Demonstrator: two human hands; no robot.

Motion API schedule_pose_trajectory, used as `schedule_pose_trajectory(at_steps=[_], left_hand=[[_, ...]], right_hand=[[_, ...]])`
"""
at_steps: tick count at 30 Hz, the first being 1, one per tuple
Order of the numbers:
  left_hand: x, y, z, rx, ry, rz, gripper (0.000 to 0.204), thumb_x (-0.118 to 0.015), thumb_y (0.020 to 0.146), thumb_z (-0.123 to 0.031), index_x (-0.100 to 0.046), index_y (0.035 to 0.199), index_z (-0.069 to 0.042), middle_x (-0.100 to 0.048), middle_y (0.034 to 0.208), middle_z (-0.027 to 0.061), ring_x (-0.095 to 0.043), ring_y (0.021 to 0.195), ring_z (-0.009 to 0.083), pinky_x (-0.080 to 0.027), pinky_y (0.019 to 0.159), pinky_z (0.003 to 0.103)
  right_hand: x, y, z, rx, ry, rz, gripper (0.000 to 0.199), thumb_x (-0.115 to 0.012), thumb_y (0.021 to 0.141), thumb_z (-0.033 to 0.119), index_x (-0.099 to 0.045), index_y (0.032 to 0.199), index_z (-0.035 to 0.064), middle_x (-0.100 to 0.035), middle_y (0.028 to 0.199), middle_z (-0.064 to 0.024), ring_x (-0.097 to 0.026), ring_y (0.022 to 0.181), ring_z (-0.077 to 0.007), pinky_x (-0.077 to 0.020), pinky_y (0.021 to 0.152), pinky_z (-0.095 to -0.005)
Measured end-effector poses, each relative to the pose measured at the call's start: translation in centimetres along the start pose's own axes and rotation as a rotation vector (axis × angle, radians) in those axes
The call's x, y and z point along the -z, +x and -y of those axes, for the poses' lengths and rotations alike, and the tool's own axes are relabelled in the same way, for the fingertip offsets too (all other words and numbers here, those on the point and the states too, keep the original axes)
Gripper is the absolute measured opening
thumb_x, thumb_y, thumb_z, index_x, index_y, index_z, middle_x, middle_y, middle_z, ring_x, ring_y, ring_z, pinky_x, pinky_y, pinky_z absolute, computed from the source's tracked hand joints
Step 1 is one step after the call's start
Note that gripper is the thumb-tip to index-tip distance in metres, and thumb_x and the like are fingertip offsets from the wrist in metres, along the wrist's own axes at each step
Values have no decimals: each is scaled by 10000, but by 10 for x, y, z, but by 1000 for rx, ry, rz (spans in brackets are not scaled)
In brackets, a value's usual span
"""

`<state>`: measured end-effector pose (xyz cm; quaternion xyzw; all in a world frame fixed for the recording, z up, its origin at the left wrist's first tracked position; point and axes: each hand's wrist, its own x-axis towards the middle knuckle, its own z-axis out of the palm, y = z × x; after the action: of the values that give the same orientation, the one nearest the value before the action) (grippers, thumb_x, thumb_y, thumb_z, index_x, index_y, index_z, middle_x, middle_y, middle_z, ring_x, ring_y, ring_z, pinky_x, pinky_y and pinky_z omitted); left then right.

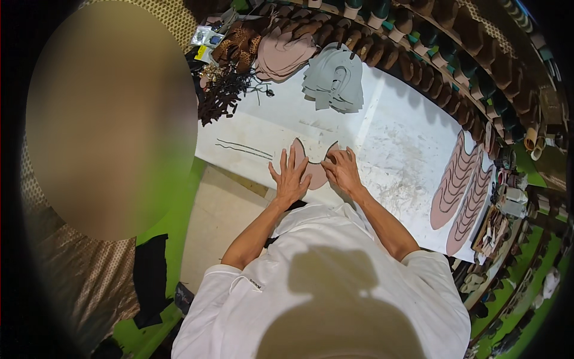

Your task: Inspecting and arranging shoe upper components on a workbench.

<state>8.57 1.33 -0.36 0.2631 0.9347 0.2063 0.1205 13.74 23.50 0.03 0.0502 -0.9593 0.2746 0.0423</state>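
Note:
A pink U-shaped shoe upper piece (317, 177) lies on the white table edge just in front of me. A thin dark strip (314, 163) runs along its inner curve. My left hand (291, 178) rests on the left side of the piece, fingers spread, the thumb and index near the strip. On the right side, my right hand (342, 171) is closed, its fingertips pinching at the strip along the inner edge; the exact grip is partly hidden. Two loose dark strips (245, 148) lie on the table left of my left hand.
Behind stand a stack of grey shoe-shaped pieces (333, 81), a pink pile (286, 52) and a heap of dark scraps (224, 90). Overlapping pink uppers (457, 185) line the right side. Racks of shoes (418, 69) curve along the back. A blurred patch covers the left.

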Motion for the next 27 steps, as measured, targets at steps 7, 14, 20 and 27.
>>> schedule_pose_trajectory(at_steps=[7, 14, 20, 27], left_hand=[[0, 3, 2, 10, 37, 35, 648, -683, 919, -410, -544, 1527, -235, -105, 1766, 135, -65, 1609, 398, -14, 1126, 810], [-1, 7, 8, 213, 99, -132, 801, -631, 940, -480, -424, 1581, -47, -5, 1771, 164, 6, 1608, 433, -35, 1110, 825], [-10, 14, 12, 272, 60, -158, 543, -641, 938, -422, -673, 1378, -106, -95, 1768, 141, -30, 1609, 408, -49, 1129, 803], [9, 27, 4, 540, -204, -235, 274, -765, 863, -389, -820, 1014, -168, -354, 1684, 118, -155, 1589, 384, -88, 1125, 797]], right_hand=[[-6, 1, 9, -21, 25, 9, 267, -725, 886, 125, -767, 1149, 145, -618, 1228, -74, -559, 1222, -262, -273, 1197, -594], [-18, -20, 13, -440, -144, -284, 467, -671, 964, 302, -666, 1303, -18, -456, 1582, -171, -395, 1444, -379, -134, 1220, -658], [-23, -24, 21, -423, -113, -223, 464, -652, 977, 338, -679, 1279, -14, -445, 1607, -153, -332, 1495, -382, -96, 1217, -671], [-13, -11, 14, -631, 194, -352, 211, -717, 922, 292, -783, 957, 95, -616, 1377, -75, -462, 1387, -296, -149, 1209, -629]])
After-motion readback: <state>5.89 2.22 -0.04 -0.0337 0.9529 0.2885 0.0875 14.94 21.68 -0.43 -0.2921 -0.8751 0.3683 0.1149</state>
